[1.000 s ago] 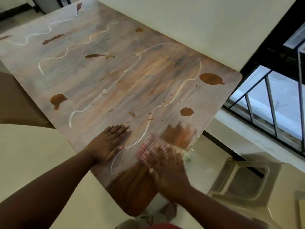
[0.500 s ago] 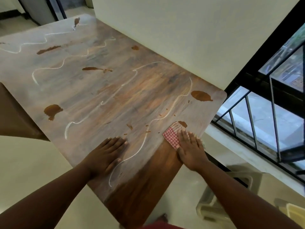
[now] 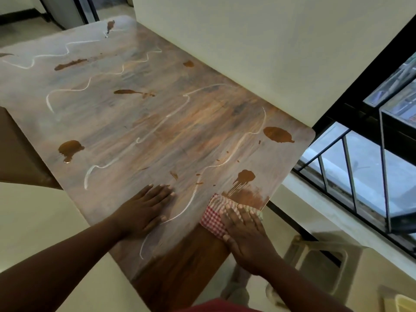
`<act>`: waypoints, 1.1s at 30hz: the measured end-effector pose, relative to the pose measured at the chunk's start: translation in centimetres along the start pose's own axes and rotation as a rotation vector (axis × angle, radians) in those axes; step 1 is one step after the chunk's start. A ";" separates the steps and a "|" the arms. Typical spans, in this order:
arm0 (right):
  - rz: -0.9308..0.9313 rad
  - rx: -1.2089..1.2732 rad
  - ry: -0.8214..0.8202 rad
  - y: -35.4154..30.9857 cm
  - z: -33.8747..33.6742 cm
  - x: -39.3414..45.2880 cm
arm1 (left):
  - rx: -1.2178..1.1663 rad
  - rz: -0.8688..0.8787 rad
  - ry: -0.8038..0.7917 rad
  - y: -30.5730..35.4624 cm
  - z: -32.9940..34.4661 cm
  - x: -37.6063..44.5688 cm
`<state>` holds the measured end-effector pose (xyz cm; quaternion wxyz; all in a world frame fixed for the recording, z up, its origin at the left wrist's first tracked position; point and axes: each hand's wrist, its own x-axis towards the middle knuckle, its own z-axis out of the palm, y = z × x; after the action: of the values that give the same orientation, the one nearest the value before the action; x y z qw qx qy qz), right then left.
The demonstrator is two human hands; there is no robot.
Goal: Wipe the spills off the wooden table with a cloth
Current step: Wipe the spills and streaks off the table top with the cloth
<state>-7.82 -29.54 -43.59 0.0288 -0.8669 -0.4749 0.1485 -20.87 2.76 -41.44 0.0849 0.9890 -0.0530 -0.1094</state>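
The wooden table fills most of the view, running from the near edge away to the far left, and it carries many brown puddles and thin white wavy trails across almost its whole top, so most of the wiping looks yet to be done. The checked cloth lies folded at the near right edge of the table, just below a brown puddle whose lower side is dragged into streaks and a smear. The right hand presses flat on the cloth with fingers straight and close together, holding nothing by grip. The left hand rests flat on the bare wood near the middle of the near edge, fingers straight and slightly spread, beside a white trail. The main risk, as I judge it, is that the cloth sits so close to the right edge that a sideways stroke could push brown liquid over the side onto the floor. A soaked cloth may also spread the puddle thinner instead of lifting it. The left hand could slide into the white trail and smear it.
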 end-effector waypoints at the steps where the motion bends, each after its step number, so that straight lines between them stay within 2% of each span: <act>1: 0.020 -0.010 0.019 1.3 -0.3 0.7 | 0.026 -0.006 0.010 0.2 -0.3 0.8; 6: 0.113 -0.052 0.022 9.3 -3.5 4.7 | 0.149 -0.053 0.036 2.5 -1.9 7.3; 10: 0.137 -0.005 -0.013 10.9 -5.0 5.9 | 0.167 -0.070 0.020 3.7 -2.9 13.0; 14: -0.030 0.102 -0.093 7.9 -4.2 3.8 | 0.165 -0.097 0.038 4.4 -3.4 17.8; 16: -0.144 0.039 -0.096 7.0 -4.0 2.9 | 0.166 -0.112 0.049 4.8 -3.6 20.0; 20: -0.181 0.046 -0.055 10.0 -4.8 4.0 | 0.135 -0.172 0.069 5.5 -3.5 23.9; 24: -0.062 0.060 0.047 15.9 -5.2 7.3 | 0.097 -0.195 0.071 5.9 -3.5 26.1; 29: 0.087 0.007 0.053 22.6 -7.3 11.1 | 0.095 -0.262 0.064 6.0 -4.3 29.0; 33: 0.132 0.011 -0.006 22.3 -7.5 11.1 | 0.057 -0.316 0.006 6.2 -4.5 30.7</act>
<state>18.14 -31.81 -43.28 0.0222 -0.8957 -0.4162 0.1552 9.43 -6.41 -42.42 0.0388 0.9873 0.1003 -0.1170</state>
